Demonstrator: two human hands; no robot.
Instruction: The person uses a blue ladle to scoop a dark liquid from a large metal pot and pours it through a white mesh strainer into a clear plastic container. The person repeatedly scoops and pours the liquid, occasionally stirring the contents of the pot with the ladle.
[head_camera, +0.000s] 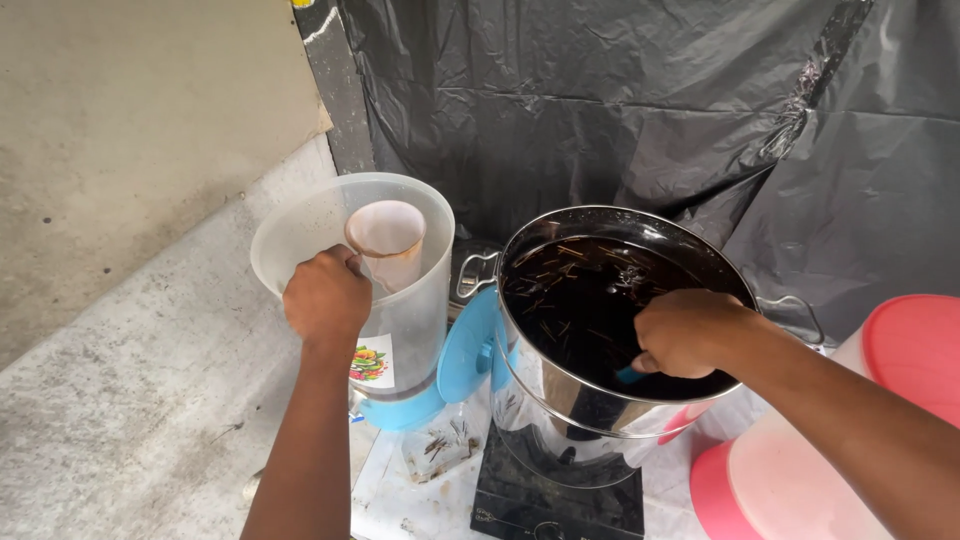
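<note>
My left hand (326, 297) grips a small pinkish strainer cup (387, 240) at the rim of a tall translucent plastic jug (300, 235) with a blue base. My right hand (688, 332) reaches over the near rim of a large steel pot (560, 395) of dark brown liquid with floating strands, and is closed on a blue handle (630, 376) whose lower end is hidden in the pot. The pot stands on a black cooker (545, 505).
A blue lid (467, 345) leans between jug and pot. A small clear container (437, 447) with scraps lies in front. Pink and translucent tubs (830, 460) stand at right. Black plastic sheeting (640, 110) hangs behind; concrete ledge (130, 380) at left.
</note>
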